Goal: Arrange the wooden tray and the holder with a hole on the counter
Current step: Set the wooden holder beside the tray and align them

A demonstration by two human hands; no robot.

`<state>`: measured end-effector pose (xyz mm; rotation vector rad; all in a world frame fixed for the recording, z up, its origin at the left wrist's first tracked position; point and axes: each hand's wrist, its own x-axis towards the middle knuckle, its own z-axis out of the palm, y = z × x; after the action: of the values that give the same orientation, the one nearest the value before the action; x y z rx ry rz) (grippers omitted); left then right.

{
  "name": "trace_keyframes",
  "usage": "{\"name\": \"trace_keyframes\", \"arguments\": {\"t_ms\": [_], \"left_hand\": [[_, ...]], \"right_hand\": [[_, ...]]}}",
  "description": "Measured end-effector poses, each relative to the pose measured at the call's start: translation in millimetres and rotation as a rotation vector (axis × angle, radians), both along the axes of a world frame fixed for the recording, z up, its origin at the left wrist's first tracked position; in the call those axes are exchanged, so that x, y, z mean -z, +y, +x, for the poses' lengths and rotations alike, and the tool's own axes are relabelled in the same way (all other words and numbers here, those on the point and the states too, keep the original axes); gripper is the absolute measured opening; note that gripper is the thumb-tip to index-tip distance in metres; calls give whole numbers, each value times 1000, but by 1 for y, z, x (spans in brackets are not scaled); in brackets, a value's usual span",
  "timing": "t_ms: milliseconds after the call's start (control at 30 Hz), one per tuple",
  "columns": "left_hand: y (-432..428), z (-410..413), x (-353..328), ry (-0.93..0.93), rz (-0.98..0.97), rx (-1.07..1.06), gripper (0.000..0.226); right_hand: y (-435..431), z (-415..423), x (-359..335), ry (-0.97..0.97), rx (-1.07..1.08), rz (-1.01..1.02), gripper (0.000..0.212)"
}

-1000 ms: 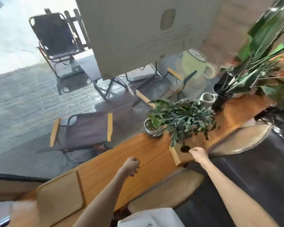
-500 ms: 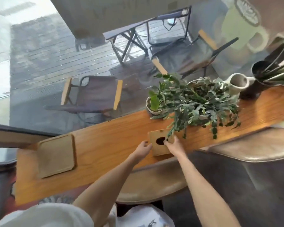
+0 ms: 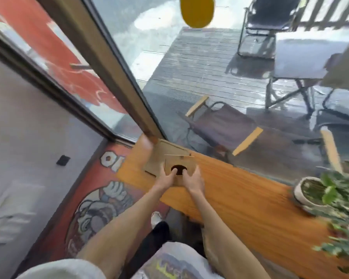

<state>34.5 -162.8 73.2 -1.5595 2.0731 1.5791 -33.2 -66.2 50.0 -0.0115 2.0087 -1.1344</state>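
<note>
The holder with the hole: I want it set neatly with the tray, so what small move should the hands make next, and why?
Probably lower the holder with a hole flat and let go. Both the left hand and the right hand grip its near edge, and it already overlaps the wooden tray at the counter's window end. Blur hides whether it rests there yet.

head | above, facing down-forward (tilted) | close over counter (image 3: 240, 200) end

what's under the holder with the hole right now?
The wooden tray, at the counter's window end. The holder, gripped by the left hand and right hand, hides much of it; contact can't be confirmed.
</note>
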Motion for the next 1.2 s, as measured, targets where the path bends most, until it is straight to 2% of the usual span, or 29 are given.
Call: {"name": "trace_keyframes", "arguments": {"t_ms": [133,267,400,500,567,633,767,900,933,1033,1167,1200], "left_hand": [[-89,51,-10,33,-55,-225,55],[-183,90,-6,-2,-3,-250,44],[-265,95,17,1,20,-146,40],[-308,86,41,-18,67,-32,32],[-333,75,56,-22,96,12,36],[-353,64,73,-32,101,56,36],[-372,43,105,4,96,109,32],[-380,24,121,20,132,174,22],[-383,20,126,16,141,194,21],[-389,8,141,-3,137,252,32],[-391,-5,146,-13,168,292,42],[-390,-6,142,-9,204,297,50]], "right_hand": [[-94,35,-19,-43,-177,-152,73],[-178,65,8,-158,-272,-235,85],[-251,69,49,-288,-194,-248,84],[-280,71,71,-342,-17,-243,101],[-299,66,95,-385,86,-256,82],[-317,55,96,-427,214,-249,74],[-328,39,126,-486,329,-259,98],[-337,24,107,-509,398,-230,73],[-336,22,108,-504,410,-211,75],[-332,18,128,-529,434,-239,90],[-326,11,102,-513,408,-226,66],[-320,10,103,-486,412,-246,67]]}}
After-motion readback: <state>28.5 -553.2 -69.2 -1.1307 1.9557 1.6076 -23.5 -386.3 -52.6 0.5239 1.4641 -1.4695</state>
